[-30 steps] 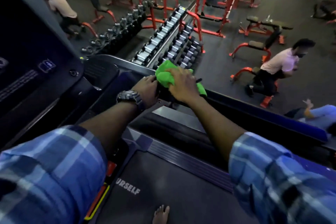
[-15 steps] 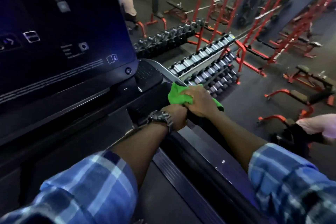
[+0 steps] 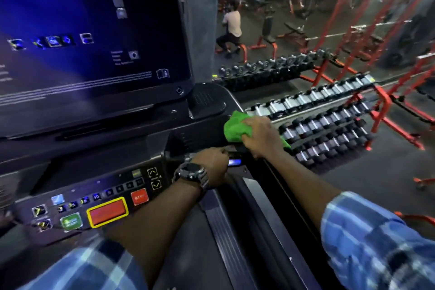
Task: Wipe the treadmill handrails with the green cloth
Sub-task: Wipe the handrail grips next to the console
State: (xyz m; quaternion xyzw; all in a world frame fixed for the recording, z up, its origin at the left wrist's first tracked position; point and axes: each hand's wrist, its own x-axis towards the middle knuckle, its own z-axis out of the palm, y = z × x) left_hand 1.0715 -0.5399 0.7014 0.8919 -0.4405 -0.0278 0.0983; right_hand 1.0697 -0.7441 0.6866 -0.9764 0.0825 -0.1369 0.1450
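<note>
My right hand (image 3: 262, 136) presses a bunched green cloth (image 3: 235, 128) onto the top of the treadmill's black right handrail (image 3: 270, 179), close to where it meets the console. The cloth sticks out past my fingers to the left, and a corner shows below my wrist. My left hand (image 3: 211, 167), with a dark watch on the wrist, grips the inner end of the same rail just left of and below the cloth. Both sleeves are blue plaid.
The treadmill screen (image 3: 89, 37) fills the upper left, with a button panel (image 3: 98, 205) below it. Dumbbell racks (image 3: 329, 120) stand right of the rail. A person (image 3: 231, 28) and red benches are farther back.
My view has swung up and left, bringing the screen and button panel into sight. Both hands stay on the rail's front end; the cloth has shifted slightly toward the console.
</note>
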